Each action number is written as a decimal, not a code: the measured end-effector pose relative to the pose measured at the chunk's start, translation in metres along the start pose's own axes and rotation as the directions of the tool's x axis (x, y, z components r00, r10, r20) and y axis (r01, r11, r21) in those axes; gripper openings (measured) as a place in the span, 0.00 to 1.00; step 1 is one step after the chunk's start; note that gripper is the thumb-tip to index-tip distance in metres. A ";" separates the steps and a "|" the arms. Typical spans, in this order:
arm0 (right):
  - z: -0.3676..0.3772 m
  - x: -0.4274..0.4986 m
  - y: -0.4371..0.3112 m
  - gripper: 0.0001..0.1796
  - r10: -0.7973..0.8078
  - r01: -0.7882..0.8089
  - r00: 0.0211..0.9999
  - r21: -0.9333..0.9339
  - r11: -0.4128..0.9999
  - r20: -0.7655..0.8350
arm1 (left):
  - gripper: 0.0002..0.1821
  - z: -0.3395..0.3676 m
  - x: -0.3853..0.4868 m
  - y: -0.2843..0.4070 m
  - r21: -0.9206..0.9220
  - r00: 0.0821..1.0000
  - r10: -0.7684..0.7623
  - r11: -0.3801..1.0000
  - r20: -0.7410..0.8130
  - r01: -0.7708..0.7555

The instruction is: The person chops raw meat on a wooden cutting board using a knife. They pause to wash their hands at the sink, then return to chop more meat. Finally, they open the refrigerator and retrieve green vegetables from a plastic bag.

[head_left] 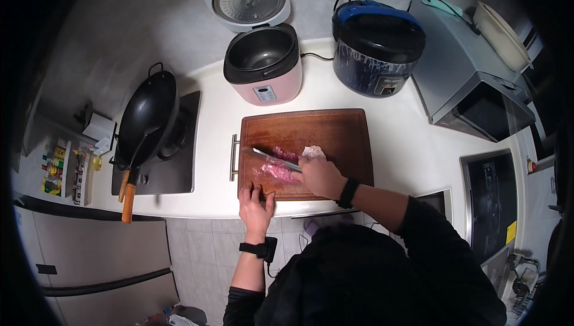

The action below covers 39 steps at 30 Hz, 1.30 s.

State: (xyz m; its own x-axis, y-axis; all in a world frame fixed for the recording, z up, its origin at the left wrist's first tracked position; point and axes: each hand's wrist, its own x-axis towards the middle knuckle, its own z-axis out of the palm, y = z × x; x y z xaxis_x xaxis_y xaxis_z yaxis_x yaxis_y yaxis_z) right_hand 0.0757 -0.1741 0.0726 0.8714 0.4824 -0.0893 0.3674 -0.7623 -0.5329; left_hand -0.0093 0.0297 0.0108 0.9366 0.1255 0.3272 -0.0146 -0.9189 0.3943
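A wooden cutting board (345, 135) with a metal side handle lies on the white counter. My right hand (322, 177) grips a kitchen knife (280, 160), its blade slanting to the upper left across the board. Chopped pink raw meat (279, 172) lies in a pile under and beside the blade. A paler lump of meat (313, 151) sits just beyond my right knuckles. The knife's handle is hidden inside my fist. My left hand (256, 207) rests its fingertips on the board's near left corner, fingers spread and away from the blade.
Beyond the board stand a pink rice cooker (269, 88) with raised lid and a dark, blue-handled cooker (379, 52). A microwave (471, 79) is at right. On the left, a black wok (150, 106) with wooden-handled utensils (128, 202) tilts over the cooktop (179, 178), near a bottle rack (58, 169).
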 end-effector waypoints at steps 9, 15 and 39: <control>-0.011 -0.001 0.001 0.23 -0.065 0.078 0.974 0.052 0.996 -0.216 | 0.27 0.003 0.006 -0.003 -0.012 0.999 -0.030 0.999 -0.028 0.030; -0.034 -0.014 0.018 0.22 0.105 -0.099 0.994 0.164 0.982 -0.031 | 0.32 0.014 0.016 0.022 -0.108 1.000 0.007 0.994 0.012 -0.006; -0.027 -0.022 0.026 0.24 -0.045 0.042 0.984 0.017 0.999 0.173 | 0.10 0.034 0.034 0.031 -0.147 0.997 0.072 0.987 0.011 -0.069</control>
State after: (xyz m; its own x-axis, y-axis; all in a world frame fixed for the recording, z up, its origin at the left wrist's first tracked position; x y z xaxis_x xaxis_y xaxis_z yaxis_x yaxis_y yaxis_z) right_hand 0.0746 -0.2166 0.0832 0.7845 0.5834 -0.2101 0.3982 -0.7337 -0.5505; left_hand 0.0340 -0.0073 0.0051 0.9370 0.0553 0.3449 -0.1305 -0.8605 0.4924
